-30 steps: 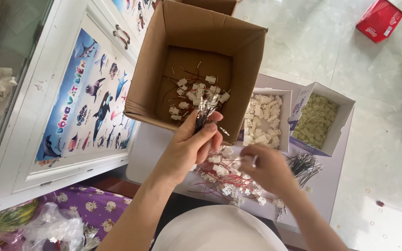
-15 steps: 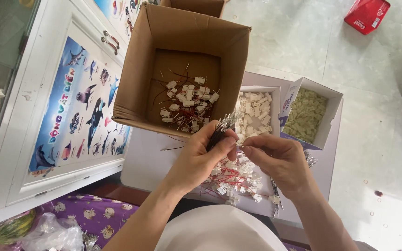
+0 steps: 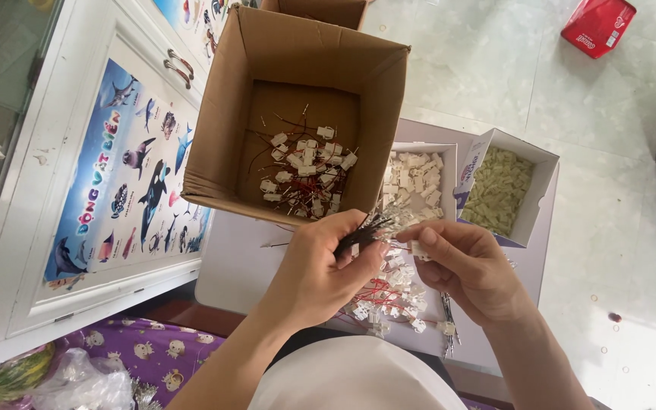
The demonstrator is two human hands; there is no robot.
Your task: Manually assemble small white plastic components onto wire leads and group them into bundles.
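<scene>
1. The left hand has its fingers closed around a bundle of thin wires, their ends fanning out towards the right.
2. The right hand pinches a small white connector between thumb and forefinger, just beside the wire ends.
3. Finished pieces, red wires with white plugs, lie in a thin layer at the bottom of the brown cardboard box; it seems far from full.
4. A loose heap of wired plugs lies on the worktop under the hands.
5. Two small white boxes, one of white connectors and one of pale greenish parts, look well stocked, so plenty appears left.
</scene>
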